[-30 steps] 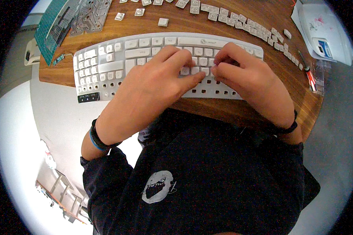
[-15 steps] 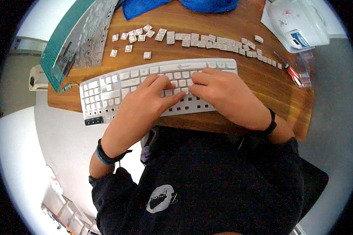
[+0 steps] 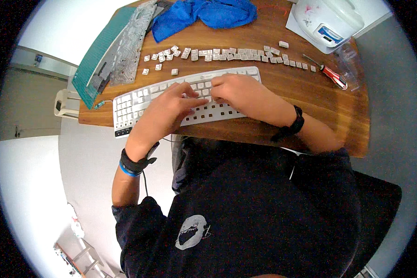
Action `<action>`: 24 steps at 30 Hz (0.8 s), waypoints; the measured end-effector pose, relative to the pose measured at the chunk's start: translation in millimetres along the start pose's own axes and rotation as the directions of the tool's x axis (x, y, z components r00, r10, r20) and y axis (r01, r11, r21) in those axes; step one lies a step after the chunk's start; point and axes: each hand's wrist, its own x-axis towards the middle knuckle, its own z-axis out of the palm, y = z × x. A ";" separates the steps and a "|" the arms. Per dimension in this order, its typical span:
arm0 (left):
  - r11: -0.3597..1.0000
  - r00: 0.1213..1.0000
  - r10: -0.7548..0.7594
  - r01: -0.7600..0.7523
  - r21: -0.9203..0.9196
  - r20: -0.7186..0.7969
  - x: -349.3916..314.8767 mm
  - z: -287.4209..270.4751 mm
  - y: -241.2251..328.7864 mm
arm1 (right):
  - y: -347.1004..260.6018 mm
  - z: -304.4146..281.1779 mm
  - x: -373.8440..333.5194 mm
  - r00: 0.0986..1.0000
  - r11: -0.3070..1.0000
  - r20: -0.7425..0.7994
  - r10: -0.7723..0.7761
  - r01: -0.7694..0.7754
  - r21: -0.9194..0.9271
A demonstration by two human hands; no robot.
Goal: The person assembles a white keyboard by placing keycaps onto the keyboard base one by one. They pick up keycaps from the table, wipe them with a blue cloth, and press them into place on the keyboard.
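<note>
A white keyboard point(image 3: 141, 94) lies across the wooden table in front of me. White keycaps sit over most of it, while rows of bare key sockets point(image 3: 203, 114) show along its near side. My left hand point(image 3: 169, 105) rests over the middle of the keyboard with fingers apart, its tips among the keys. Close beside it, my right hand point(image 3: 238, 94) hovers over the right part with fingers curled together at the keys; whatever lies between them is hidden. Beyond the keyboard, loose white keycaps point(image 3: 245, 54) run in an uneven line, and a single keycap point(image 3: 174, 72) lies nearer.
A red-handled screwdriver point(image 3: 333, 77) lies at the right beside clear plastic point(image 3: 350, 65). A white appliance point(image 3: 326, 21) stands at the back right. Blue cloth point(image 3: 204, 17) lies at the back. Far left are a green mat point(image 3: 91, 62) and a clear printed circuit sheet point(image 3: 130, 55).
The view has shifted, so the table looks smaller and the left end of the keyboard shows more. My right hand's fingers have drawn together, a little away from my left hand's tips.
</note>
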 end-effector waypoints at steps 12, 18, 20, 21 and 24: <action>0.994 0.975 0.111 -0.107 -0.028 0.193 37.8 -36.6 1.3 | 116.8 -95.1 -22.7 0.953 0.939 -0.192 0.232 -0.271 -0.210; 0.966 0.953 0.251 -0.235 -0.108 0.168 144.7 -38.4 -2.3 | 167.5 -111.8 -55.3 0.896 0.887 0.044 0.443 -0.431 -0.164; 0.941 0.943 0.332 -0.328 -0.082 0.036 185.0 -14.7 -17.5 | 160.9 -115.4 -47.4 0.868 0.871 0.105 0.485 -0.468 -0.152; 0.926 0.928 0.372 -0.373 -0.062 -0.029 203.8 -4.4 -25.2 | 156.6 -117.0 -43.3 0.863 0.866 0.112 0.492 -0.473 -0.161; 0.944 0.941 0.327 -0.329 0.004 0.081 250.2 13.7 -37.2 | 170.4 -111.5 -48.0 0.899 0.886 0.032 0.436 -0.423 -0.188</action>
